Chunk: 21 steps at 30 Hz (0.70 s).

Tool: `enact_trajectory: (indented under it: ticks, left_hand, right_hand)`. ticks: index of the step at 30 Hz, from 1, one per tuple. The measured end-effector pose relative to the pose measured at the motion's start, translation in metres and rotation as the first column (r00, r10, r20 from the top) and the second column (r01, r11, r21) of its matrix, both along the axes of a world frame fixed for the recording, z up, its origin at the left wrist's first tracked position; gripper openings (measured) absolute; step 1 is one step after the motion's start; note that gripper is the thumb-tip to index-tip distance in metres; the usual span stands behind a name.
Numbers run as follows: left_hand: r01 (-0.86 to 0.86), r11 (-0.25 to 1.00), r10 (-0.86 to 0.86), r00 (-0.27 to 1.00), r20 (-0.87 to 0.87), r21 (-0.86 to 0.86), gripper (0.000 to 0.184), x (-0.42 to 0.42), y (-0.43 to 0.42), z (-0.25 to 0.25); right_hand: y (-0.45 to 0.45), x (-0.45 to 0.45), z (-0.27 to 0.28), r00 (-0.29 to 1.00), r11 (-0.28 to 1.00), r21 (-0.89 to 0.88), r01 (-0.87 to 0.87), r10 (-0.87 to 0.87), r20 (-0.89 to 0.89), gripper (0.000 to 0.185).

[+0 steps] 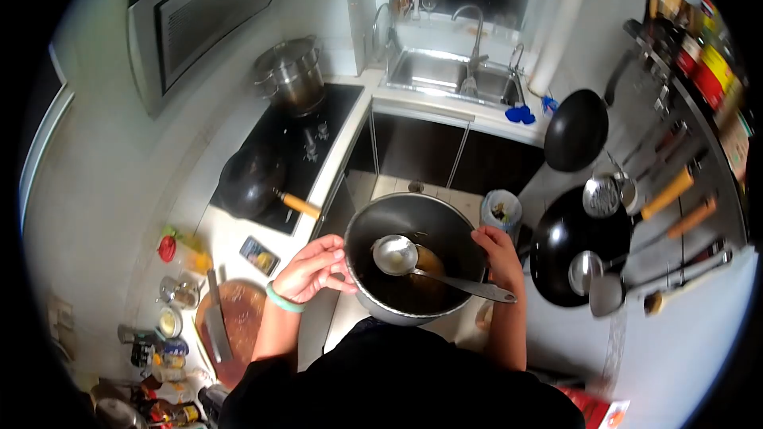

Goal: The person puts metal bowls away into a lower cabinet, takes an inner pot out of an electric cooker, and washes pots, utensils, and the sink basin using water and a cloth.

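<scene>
Dark grey metal, the deep round pot [364,230] hangs between my hands, in front of my black shirt [405,381] and above the pale tiled floor [366,186]. My left hand [310,270], fingers bent, holds its left side; my right hand [501,257] grips the opposite side. A silver long-handled ladle [396,256] rests in the pot, handle lying across the rim.

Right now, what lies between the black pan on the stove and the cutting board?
A phone lies there on the counter; the head view shows it.
</scene>
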State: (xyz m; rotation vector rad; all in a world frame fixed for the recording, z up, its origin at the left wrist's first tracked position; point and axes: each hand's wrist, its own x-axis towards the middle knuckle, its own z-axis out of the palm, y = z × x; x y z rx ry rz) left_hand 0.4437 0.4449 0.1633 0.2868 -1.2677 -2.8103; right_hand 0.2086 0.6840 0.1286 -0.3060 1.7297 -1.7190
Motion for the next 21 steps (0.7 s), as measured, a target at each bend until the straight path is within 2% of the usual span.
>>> enact_trajectory:
  ticks: [1,3,6,8,12,14,18,19,21]
  left_hand:
    - [0.019,1.000,-0.019,1.000,-0.005,-0.004,0.016,-0.028,-0.016,-0.003]
    - [0.022,1.000,-0.022,1.000,-0.001,0.001,0.017,-0.091,-0.046,-0.004]
    - [-0.019,0.994,0.022,0.999,0.030,-0.106,0.016,-0.170,-0.084,-0.006]
    - [-0.021,0.994,0.031,0.996,0.089,-0.111,0.014,-0.214,-0.105,0.000]
    - [-0.098,0.947,0.139,0.984,0.115,-0.306,0.012,-0.293,-0.143,-0.004]
    - [-0.121,0.923,0.155,0.986,0.067,-0.364,0.012,-0.334,-0.164,-0.014]
    - [-0.332,0.797,0.352,0.934,-0.058,-0.505,0.019,-0.420,-0.210,-0.063]
    - [-0.332,0.799,0.361,0.932,-0.041,-0.501,0.019,-0.438,-0.220,-0.069]
    - [-0.319,0.740,0.462,0.881,0.104,-0.592,0.021,-0.472,-0.239,-0.073]
  right_hand:
    - [-0.008,-0.025,-0.005,0.998,1.000,0.003,-0.004,0.004,-0.069,0.013]
    - [-0.030,-0.075,-0.006,0.998,1.000,-0.006,0.004,-0.004,-0.057,0.013]
    - [-0.065,-0.145,0.002,0.997,0.998,0.010,0.060,-0.059,-0.054,0.014]
    - [-0.092,-0.188,0.008,0.986,0.994,-0.032,0.108,-0.111,-0.124,0.016]
    - [-0.139,-0.260,0.011,0.982,0.985,-0.063,0.162,-0.167,-0.086,0.018]
    - [-0.164,-0.298,0.005,0.985,0.986,-0.053,0.158,-0.161,-0.059,0.019]
    - [-0.218,-0.379,-0.025,0.979,0.989,-0.042,0.142,-0.147,-0.143,0.023]
    - [-0.233,-0.397,-0.023,0.987,0.994,-0.014,0.108,-0.109,-0.122,0.024]
    - [-0.262,-0.435,-0.030,0.997,0.999,0.009,0.034,-0.033,-0.070,0.024]
